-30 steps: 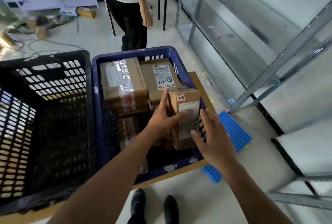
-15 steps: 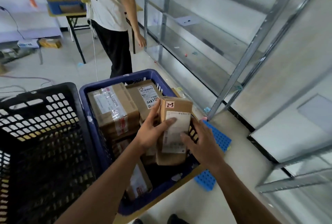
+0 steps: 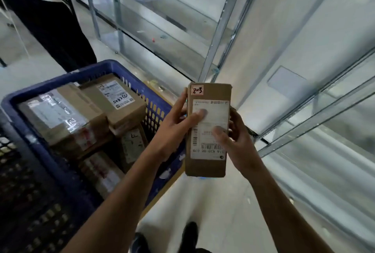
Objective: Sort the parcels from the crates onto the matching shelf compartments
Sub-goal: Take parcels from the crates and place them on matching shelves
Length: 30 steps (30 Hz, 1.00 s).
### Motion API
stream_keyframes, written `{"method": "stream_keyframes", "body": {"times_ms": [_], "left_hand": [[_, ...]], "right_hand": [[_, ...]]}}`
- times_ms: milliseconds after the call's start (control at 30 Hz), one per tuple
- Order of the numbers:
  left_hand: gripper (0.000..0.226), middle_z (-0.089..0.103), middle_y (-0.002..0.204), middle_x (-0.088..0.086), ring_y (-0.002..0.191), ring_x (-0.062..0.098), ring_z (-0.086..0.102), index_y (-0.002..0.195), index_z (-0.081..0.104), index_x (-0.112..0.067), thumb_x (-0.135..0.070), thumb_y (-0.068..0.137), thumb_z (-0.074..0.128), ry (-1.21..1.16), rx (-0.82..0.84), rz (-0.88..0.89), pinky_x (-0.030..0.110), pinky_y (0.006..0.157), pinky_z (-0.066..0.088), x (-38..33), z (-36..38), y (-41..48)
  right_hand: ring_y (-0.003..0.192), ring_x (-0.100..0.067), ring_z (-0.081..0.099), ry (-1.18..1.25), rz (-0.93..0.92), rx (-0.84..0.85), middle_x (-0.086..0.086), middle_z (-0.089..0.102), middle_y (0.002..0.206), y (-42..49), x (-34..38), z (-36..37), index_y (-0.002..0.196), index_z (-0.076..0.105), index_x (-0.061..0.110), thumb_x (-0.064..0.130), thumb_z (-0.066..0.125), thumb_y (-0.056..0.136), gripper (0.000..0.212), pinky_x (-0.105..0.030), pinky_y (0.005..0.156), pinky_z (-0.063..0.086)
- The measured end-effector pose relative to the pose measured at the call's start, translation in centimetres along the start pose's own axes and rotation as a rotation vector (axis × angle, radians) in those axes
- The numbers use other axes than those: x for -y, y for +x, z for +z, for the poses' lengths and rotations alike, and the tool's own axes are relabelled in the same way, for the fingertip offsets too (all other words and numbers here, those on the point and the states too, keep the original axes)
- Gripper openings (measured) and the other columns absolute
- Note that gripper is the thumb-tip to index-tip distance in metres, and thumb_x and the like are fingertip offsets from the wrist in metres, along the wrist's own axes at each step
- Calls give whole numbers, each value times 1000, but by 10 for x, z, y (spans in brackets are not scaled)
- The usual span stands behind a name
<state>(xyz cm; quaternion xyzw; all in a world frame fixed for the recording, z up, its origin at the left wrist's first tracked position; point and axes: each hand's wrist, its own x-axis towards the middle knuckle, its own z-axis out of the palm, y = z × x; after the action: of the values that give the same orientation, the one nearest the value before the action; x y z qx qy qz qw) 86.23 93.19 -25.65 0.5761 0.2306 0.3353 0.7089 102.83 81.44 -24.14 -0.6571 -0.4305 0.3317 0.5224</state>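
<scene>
A narrow brown parcel (image 3: 207,163) with a white shipping label and a small tag reading "2-3" is held upright in front of me, clear of the crate. My left hand (image 3: 174,128) grips its left edge with the thumb on the label. My right hand (image 3: 237,143) grips its right edge, thumb also on the label. The blue crate (image 3: 50,147) to the left holds several taped brown parcels (image 3: 113,102). The metal shelf unit (image 3: 223,29) with bare grey compartments stands to the right and behind.
A black crate (image 3: 22,202) sits at the lower left beside the blue one. Another person (image 3: 48,23) in dark trousers stands behind the crates, a hand reaching to the far shelf. My shoes show on the pale floor (image 3: 213,212) below.
The parcel has come up out of the blue crate and now sits higher and further right, held by both hands. The view has swung toward the shelves.
</scene>
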Motion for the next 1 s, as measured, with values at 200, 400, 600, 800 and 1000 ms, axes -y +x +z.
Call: {"method": "stream_keyframes", "body": {"times_ms": [200, 400, 600, 800, 1000], "left_hand": [[61, 67, 128, -18, 114, 5, 67, 151, 32, -58, -52, 98, 62, 33, 169, -24, 33, 85, 60, 18, 92, 3], [53, 49, 146, -22, 131, -10, 47, 141, 42, -65, -71, 89, 52, 266, 139, -8, 39, 116, 39, 45, 200, 8], [61, 39, 160, -6, 147, 13, 32, 153, 39, -39, -56, 97, 56, 806, 297, 140, 39, 120, 27, 116, 358, -6], [65, 30, 165, -3, 152, 20, 21, 156, 32, -41, -62, 96, 49, 1021, 540, 149, 43, 120, 18, 192, 471, -48], [65, 25, 168, -5, 156, 23, 15, 157, 31, -38, -62, 99, 45, 1101, 777, 173, 55, 125, 17, 224, 551, -54]], "right_hand": [[112, -22, 70, 43, 47, -209, 4, 69, 122, -53, -21, -79, 147, 45, 53, 71, 82, 71, 86, -50, 78, 65], [111, -29, 72, 190, 110, -450, -6, 70, 122, -132, -64, -177, 146, 45, 49, 61, 80, 74, 81, -56, 80, 64], [109, -21, 73, 194, 181, -639, 3, 72, 119, -243, -111, -301, 151, 42, 41, 55, 78, 80, 81, -43, 77, 65], [104, -11, 74, 199, 307, -844, 14, 73, 110, -354, -167, -389, 152, 41, 43, 51, 79, 84, 78, -30, 70, 64], [104, -12, 74, 255, 410, -1023, 11, 73, 111, -430, -208, -434, 152, 41, 47, 63, 78, 73, 88, -35, 75, 64]]}}
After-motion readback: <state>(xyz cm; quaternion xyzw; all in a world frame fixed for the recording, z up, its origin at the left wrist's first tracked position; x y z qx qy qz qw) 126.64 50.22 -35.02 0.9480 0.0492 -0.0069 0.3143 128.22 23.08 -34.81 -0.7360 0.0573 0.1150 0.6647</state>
